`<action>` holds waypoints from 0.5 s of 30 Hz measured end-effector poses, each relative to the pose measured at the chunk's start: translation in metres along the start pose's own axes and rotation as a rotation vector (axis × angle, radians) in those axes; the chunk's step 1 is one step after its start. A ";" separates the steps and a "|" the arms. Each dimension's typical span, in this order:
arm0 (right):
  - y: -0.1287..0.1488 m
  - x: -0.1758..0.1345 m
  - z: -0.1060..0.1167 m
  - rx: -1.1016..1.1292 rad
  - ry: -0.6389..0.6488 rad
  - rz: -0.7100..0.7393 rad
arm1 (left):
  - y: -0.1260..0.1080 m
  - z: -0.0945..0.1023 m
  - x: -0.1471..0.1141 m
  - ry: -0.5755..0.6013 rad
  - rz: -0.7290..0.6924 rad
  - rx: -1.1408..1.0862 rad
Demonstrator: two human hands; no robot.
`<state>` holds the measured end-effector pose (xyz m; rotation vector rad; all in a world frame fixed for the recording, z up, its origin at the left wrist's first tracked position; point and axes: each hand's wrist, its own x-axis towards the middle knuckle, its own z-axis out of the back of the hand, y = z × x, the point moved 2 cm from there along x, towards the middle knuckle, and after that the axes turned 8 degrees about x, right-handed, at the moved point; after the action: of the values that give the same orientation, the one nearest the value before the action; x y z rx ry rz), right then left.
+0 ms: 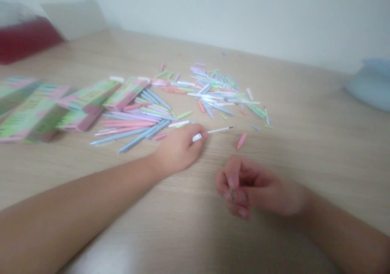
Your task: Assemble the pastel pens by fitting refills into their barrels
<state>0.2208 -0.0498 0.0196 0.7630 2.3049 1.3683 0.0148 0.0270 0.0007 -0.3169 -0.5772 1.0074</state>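
Note:
My left hand (181,147) is closed just above the table, beside the pile of pens. From its fingers a thin white pen refill (219,130) with a dark tip points right. A short white tube-like piece (196,137) also shows between the thumb and fingers. Lower right, my right hand (240,186) is closed in a pinch, and a tiny dark bit shows between its fingertips, too blurred to name. Beyond this hand a pink pen part (241,141) lies on the wood.
Pastel pens (137,124) lie heaped to the left, by several green-and-pink boxes (82,103). Scattered refills and pen parts (213,91) cover the table's middle. A pale blue object (370,85) sits far right; a red item (27,40) is far left. A white wall (243,18) closes the back.

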 end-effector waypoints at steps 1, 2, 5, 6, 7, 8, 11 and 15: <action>-0.001 0.000 -0.001 0.103 0.041 -0.003 | 0.000 0.000 0.000 -0.001 0.001 0.001; -0.002 -0.001 -0.002 0.171 0.074 -0.014 | 0.001 0.000 0.000 -0.002 0.001 0.002; -0.004 -0.001 -0.002 0.264 0.123 -0.072 | 0.001 0.000 0.000 0.003 0.000 0.008; -0.005 -0.001 -0.001 0.277 0.128 -0.075 | 0.001 0.000 0.000 0.009 -0.003 0.010; -0.005 0.000 -0.001 0.286 0.128 -0.067 | 0.001 0.000 0.000 0.013 -0.005 0.012; -0.006 0.000 0.000 0.292 0.126 -0.051 | 0.001 0.000 0.000 0.016 -0.006 0.015; -0.008 0.003 0.002 0.307 0.124 -0.009 | 0.001 0.000 -0.001 0.020 -0.007 0.026; -0.010 0.006 0.007 0.297 0.100 0.010 | 0.002 0.000 -0.001 0.018 -0.011 0.028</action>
<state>0.2171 -0.0452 0.0076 0.8095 2.6228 1.1030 0.0132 0.0271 -0.0007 -0.2975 -0.5472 1.0008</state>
